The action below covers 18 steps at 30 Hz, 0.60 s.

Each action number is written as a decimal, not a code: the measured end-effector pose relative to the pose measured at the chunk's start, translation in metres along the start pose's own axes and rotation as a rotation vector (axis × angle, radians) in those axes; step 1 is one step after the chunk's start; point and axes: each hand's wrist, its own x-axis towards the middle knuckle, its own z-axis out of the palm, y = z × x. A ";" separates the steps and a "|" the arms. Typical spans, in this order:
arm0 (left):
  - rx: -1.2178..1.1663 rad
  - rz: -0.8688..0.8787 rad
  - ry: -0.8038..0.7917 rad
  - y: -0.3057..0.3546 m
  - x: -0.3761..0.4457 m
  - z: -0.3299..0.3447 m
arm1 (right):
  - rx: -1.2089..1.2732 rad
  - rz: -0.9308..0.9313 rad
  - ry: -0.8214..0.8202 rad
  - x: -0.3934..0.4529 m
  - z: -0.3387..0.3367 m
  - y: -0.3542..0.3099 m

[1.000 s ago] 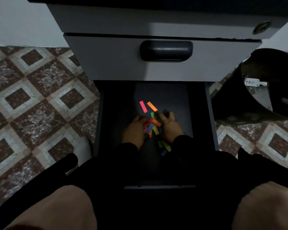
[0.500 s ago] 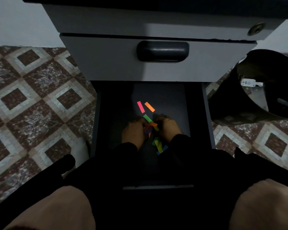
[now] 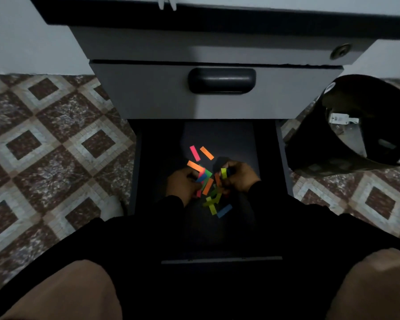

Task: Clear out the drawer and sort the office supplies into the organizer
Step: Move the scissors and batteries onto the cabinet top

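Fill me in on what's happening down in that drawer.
A person crouches over the open dark bottom drawer, gathering small neon paper strips scattered on its floor. The left hand grips several strips; the right hand pinches a yellow one. A pink strip and an orange strip lie apart, farther back. No organizer is visible.

Home or small office corner, at a desk pedestal; grey drawer front [image 3: 217, 107] with recessed black handle [image 3: 221, 80] above the hands, keyhole lock [image 3: 340, 51] up right; patterned diamond floor tiles [image 3: 56, 144] to both sides; black waste bin [image 3: 365, 125] right of the hands; white wall [image 3: 21, 38] behind.
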 end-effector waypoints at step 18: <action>-0.080 0.278 -0.131 0.147 -0.109 -0.046 | 0.265 -0.240 -0.108 -0.130 -0.089 -0.116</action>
